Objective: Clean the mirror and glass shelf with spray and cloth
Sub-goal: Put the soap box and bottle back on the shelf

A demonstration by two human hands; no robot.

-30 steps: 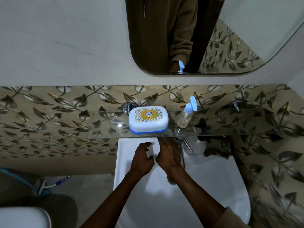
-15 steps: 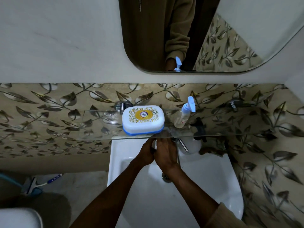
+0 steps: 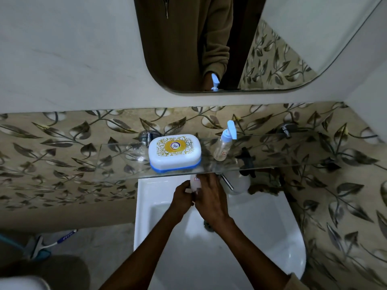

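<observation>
Both hands are working together just under the front edge of the glass shelf [image 3: 117,164], over the white sink [image 3: 261,227]. The left hand [image 3: 182,195] is curling its fingers round a small whitish object [image 3: 195,183] with a red-edged label; what it is stays unclear, maybe a small bottle or a wad of cloth. The right hand [image 3: 211,197] is lying over it, fingers fairly straight and pointing up toward the shelf edge; whether they are gripping anything I cannot tell.

The spray bottle [image 3: 224,147] is standing on the shelf, up and to the right of both hands, so the right hand is the nearer 1. Its long axis is leaning, base toward the viewer, the blue nozzle head at top and tipped toward the wall, trigger facing right. A white and blue soap box [image 3: 174,152] is sitting just left of it, directly above the hands. The mirror [image 3: 230,49] is hanging well above the shelf.

Judgement: cleaning is not yet started; reaching the bottle means going up past the shelf lip.
</observation>
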